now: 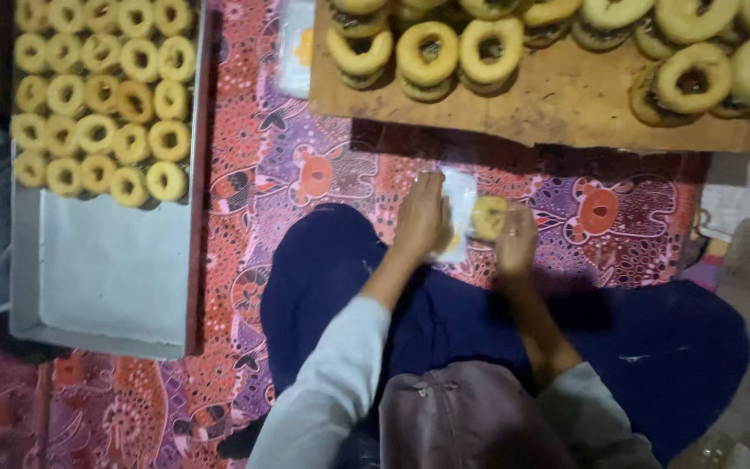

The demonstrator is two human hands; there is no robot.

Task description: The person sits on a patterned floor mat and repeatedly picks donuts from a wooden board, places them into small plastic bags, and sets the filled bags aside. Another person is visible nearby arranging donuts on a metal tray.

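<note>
Right hand (516, 239) pinched a ring-shaped cookie (488, 217) at its rim; it looked light, crumbly and best held by the edge. Beside it, left hand (421, 221) gripped a thin, floppy plastic bag (459, 213).

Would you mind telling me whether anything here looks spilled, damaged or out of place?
Nothing stands out. The ring pastries sit in neat rows on the tray and stacked on the wooden board; the hands hold one pastry and a clear wrapper.
</note>
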